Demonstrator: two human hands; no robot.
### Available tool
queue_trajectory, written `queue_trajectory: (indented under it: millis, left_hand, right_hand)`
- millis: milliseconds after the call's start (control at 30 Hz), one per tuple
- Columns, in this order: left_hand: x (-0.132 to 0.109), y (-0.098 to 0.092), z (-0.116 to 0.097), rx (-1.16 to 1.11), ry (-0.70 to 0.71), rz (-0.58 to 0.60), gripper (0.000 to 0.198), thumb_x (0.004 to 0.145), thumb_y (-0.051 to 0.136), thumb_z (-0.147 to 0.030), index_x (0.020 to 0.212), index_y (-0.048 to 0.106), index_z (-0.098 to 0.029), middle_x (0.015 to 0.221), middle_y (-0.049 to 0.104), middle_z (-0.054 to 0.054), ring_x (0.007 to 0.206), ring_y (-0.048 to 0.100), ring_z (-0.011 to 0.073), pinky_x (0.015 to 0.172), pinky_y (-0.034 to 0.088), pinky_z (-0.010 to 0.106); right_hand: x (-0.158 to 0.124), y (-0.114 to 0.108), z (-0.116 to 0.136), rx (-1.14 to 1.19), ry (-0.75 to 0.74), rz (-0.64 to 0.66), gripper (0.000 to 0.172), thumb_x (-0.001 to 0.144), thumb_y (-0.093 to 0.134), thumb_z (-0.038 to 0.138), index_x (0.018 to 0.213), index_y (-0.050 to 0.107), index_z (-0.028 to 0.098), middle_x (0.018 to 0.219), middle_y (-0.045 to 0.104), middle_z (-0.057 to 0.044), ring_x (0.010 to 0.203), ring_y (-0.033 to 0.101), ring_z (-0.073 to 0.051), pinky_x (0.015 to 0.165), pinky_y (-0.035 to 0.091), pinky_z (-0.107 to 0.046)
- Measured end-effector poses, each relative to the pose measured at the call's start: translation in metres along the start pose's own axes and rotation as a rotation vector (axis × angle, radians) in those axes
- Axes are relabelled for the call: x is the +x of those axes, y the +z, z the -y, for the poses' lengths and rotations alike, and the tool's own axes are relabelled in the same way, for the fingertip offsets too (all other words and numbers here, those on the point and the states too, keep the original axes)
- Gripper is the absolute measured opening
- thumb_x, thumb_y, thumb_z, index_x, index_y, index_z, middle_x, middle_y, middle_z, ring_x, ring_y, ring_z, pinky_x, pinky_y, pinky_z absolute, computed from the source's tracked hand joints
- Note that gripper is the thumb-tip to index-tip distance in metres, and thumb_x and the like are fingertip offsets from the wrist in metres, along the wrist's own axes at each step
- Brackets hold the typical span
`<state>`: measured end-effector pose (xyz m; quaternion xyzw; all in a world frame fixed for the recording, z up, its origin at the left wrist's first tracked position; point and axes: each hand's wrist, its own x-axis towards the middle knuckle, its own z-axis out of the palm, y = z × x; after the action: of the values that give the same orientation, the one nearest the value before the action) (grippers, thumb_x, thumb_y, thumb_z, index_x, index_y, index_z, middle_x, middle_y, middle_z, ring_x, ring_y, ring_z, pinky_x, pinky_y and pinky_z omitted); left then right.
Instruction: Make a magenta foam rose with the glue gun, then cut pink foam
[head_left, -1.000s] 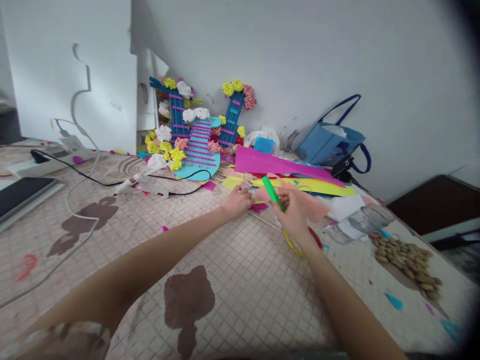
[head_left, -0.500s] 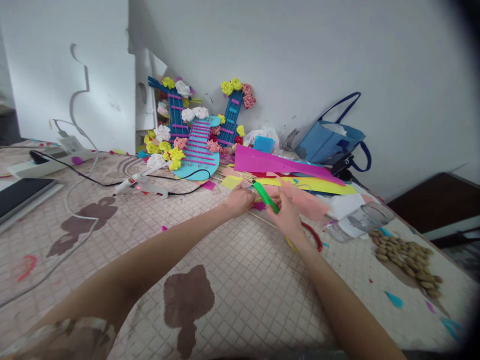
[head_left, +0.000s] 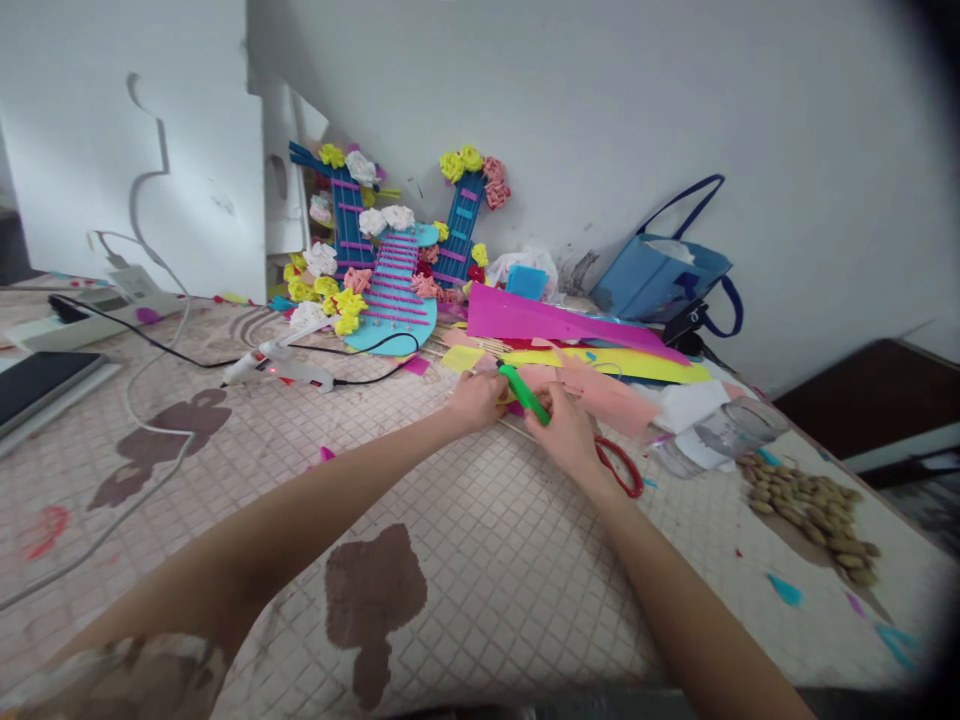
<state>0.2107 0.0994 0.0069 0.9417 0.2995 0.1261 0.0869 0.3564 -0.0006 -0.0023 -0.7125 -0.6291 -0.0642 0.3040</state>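
My right hand (head_left: 562, 428) is closed around a slim bright green tool (head_left: 527, 394) with a dark end; whether it is a cutter or a marker I cannot tell. The dark end points up and left, close to my left hand (head_left: 478, 400). The fingers of that hand are curled together low over the table, and whatever they grip is hidden. Pale thin sticks (head_left: 517, 428) and coloured paper scraps lie around both hands. Beside my right wrist are red scissor handles (head_left: 621, 468). Salmon paper (head_left: 611, 400) and a magenta sheet (head_left: 555, 322) lie just behind.
Decorated blue panels with paper flowers (head_left: 394, 290) lean at the back. A white glue gun (head_left: 277, 368) with a lit red light and a black cord rests on the left. To the right are a clear jar (head_left: 739, 430), peanuts (head_left: 810, 510) and a blue bag (head_left: 660, 275).
Both hands and the green tool have shifted very slightly left in the view, along with the scene. More of the red scissor handles shows beside my right wrist. The grips look unchanged.
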Motion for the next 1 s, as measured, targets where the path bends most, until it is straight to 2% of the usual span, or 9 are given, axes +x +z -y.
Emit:
queue_trajectory:
  millis: [300,467,567,667,767,900,1000]
  left_hand:
    - [-0.001,0.003,-0.001,-0.030,-0.055,-0.025,0.032,0.092,0.054,-0.032,0.119,0.054,-0.016,0.119,0.057,0.010,0.100,0.059,0.0212,0.084,0.052,0.042]
    - [-0.004,0.000,-0.006,-0.029,-0.066,-0.100,0.020,0.085,0.061,-0.030,0.098,0.061,-0.015,0.105,0.063,0.009,0.102,0.058,0.0249,0.090,0.044,0.043]
    - [-0.010,-0.007,-0.005,-0.039,-0.081,-0.157,0.028,0.077,0.069,-0.037,0.092,0.062,-0.015,0.105,0.063,0.012,0.107,0.055,0.0301,0.090,0.040,0.044]
    - [-0.022,-0.022,0.004,-0.063,-0.099,-0.203,0.031,0.074,0.071,-0.040,0.090,0.062,-0.016,0.104,0.064,0.011,0.107,0.054,0.0308,0.090,0.039,0.044]
    - [-0.042,-0.045,0.022,-0.106,-0.114,-0.230,0.025,0.076,0.069,-0.036,0.091,0.062,-0.018,0.101,0.066,0.007,0.102,0.057,0.0264,0.086,0.042,0.038]
    - [-0.084,-0.081,0.053,-0.162,-0.164,-0.252,0.016,0.080,0.061,-0.030,0.090,0.063,-0.017,0.090,0.069,0.005,0.084,0.063,0.0198,0.073,0.046,0.029]
    - [-0.120,-0.100,0.074,-0.238,-0.240,-0.276,0.018,0.082,0.057,-0.032,0.082,0.065,-0.017,0.081,0.070,0.004,0.075,0.064,0.0178,0.067,0.046,0.027]
  right_hand:
    - [-0.001,0.008,-0.003,-0.078,-0.060,0.031,0.024,0.076,0.053,0.024,0.100,0.053,0.020,0.091,0.065,-0.008,0.087,0.060,-0.027,0.072,0.045,-0.036]
    - [-0.003,0.007,-0.003,-0.111,-0.069,0.039,0.025,0.078,0.052,0.024,0.103,0.052,0.020,0.092,0.065,-0.009,0.087,0.059,-0.027,0.070,0.045,-0.036]
    - [-0.007,0.008,-0.003,-0.131,-0.097,0.069,0.025,0.078,0.053,0.022,0.103,0.053,0.020,0.092,0.064,-0.010,0.086,0.059,-0.028,0.068,0.044,-0.035]
    - [-0.010,0.007,-0.004,-0.129,-0.128,0.089,0.022,0.081,0.055,0.025,0.102,0.054,0.019,0.095,0.063,-0.011,0.089,0.058,-0.029,0.071,0.044,-0.036]
    - [-0.010,0.002,-0.001,-0.109,-0.137,0.069,0.020,0.085,0.053,0.030,0.102,0.055,0.019,0.101,0.061,-0.011,0.094,0.056,-0.028,0.077,0.044,-0.036]
    - [-0.009,-0.003,0.010,-0.056,-0.194,0.008,0.013,0.089,0.049,0.028,0.095,0.056,0.020,0.097,0.060,-0.010,0.093,0.055,-0.026,0.080,0.043,-0.036]
    - [-0.011,-0.001,0.020,-0.056,-0.275,0.033,0.009,0.088,0.049,0.022,0.089,0.057,0.019,0.091,0.059,-0.008,0.091,0.053,-0.025,0.081,0.043,-0.036]
